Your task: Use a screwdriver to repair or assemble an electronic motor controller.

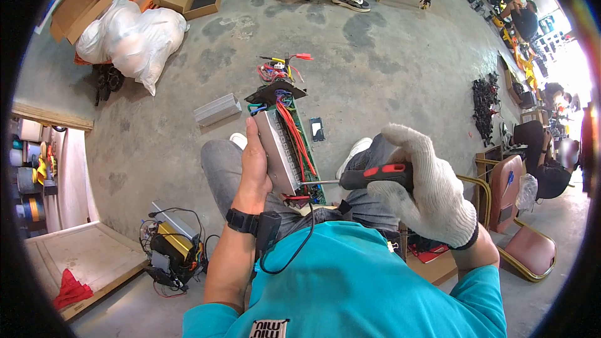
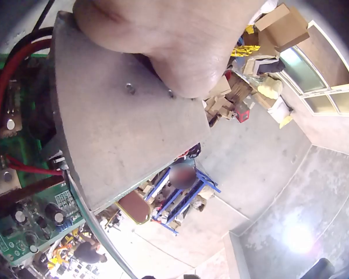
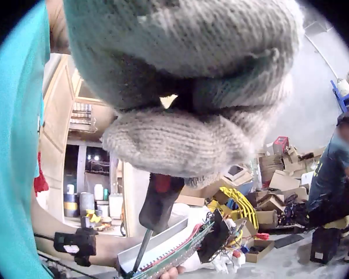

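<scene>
My bare left hand (image 1: 253, 166) grips a long grey metal housing (image 1: 275, 150) with a green circuit board and red wires along its side. In the left wrist view the palm (image 2: 163, 40) lies against the flat metal plate (image 2: 122, 122). My right hand (image 1: 432, 194), in a white knit glove, holds a black and red screwdriver (image 1: 375, 177). Its shaft reaches the near end of the housing, by the board. Seen from the right wrist, gloved fingers (image 3: 180, 139) curl round the screwdriver handle (image 3: 161, 200), its tip down at the housing's end.
A phone (image 1: 317, 129) and a grey metal piece (image 1: 217, 110) lie on the floor. White bags (image 1: 134, 34) and open boxes stand at the upper left. Wired electronic parts (image 1: 172, 250) sit at the lower left, a chair (image 1: 529, 253) at the right.
</scene>
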Motion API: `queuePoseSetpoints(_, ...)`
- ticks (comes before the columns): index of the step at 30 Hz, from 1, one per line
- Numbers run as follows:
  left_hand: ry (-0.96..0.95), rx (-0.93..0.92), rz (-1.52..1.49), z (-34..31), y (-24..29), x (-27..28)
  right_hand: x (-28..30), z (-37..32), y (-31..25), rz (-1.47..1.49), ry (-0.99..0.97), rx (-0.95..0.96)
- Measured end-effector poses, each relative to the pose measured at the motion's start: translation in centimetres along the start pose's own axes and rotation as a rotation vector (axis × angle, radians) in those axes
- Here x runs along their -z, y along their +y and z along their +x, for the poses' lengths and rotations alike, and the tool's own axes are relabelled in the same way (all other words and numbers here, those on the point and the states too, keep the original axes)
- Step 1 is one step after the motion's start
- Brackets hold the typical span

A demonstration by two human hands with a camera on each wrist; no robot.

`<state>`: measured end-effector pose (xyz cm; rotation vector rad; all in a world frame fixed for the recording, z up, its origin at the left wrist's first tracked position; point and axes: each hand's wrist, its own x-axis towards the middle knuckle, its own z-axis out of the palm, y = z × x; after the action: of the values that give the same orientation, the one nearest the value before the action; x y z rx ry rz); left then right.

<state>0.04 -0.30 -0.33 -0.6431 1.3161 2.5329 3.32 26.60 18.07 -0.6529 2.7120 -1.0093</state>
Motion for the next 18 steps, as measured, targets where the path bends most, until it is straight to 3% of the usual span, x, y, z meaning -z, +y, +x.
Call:
queuePoseSetpoints(3,-0.010,-0.012,-0.023,0.2,-0.1,0.2,-0.1,0.2,0.2,0.092,-0.001,-0.025)
queuePoseSetpoints(5,0.003,-0.002,-0.033,0.2,-0.1,0.2,0.0,0.4,0.9,0.029,-0.017,0.213)
queuePoseSetpoints(6,0.003,0.000,-0.033,0.2,-0.1,0.2,0.0,0.3,0.8,0.029,-0.017,0.211)
queuePoseSetpoints(9,-0.020,-0.007,-0.024,0.2,-0.1,0.3,0.1,0.5,0.1,0.002,-0.012,0.184)
queuePoseSetpoints(11,0.022,0.003,-0.003,0.2,-0.1,0.2,0.2,0.6,-0.6,-0.042,-0.050,-0.055)
queuePoseSetpoints(12,0.023,0.002,-0.003,0.3,-0.1,0.2,0.3,0.7,-0.6,-0.042,-0.051,-0.054)
queuePoseSetpoints(14,0.018,-0.015,-0.021,0.4,-0.2,0.3,0.5,0.8,-0.5,-0.024,-0.030,0.127)
queuePoseSetpoints(18,0.018,0.017,-0.036,0.4,-0.4,0.4,0.8,0.9,0.1,-0.094,-0.088,0.290)
